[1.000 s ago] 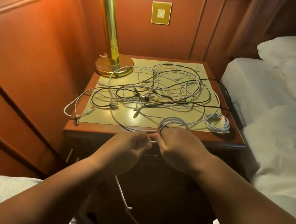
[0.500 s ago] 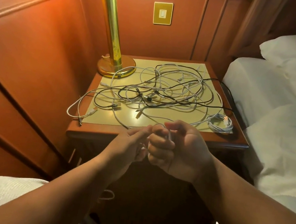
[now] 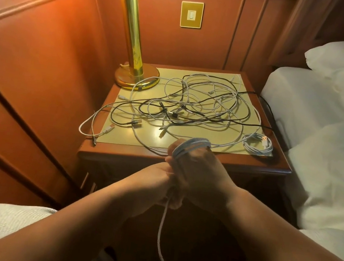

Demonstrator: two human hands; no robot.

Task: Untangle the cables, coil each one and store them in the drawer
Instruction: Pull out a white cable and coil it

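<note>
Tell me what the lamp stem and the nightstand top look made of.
Lamp stem: polished brass-coloured metal, judging by bright streak reflections. Nightstand top: reddish varnished wood rim; the glossy yellowish inlay mirrors lamp glare, material unclear.

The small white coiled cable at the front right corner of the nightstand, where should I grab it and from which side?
Pinch across the bundled loops of the small white coiled cable on its near edge, coming from above. It lies flat on the nightstand, apart from the tangle, and its orange-tipped plug sits loose at the far right, so a grip there would probably let the loops unwind.
</note>
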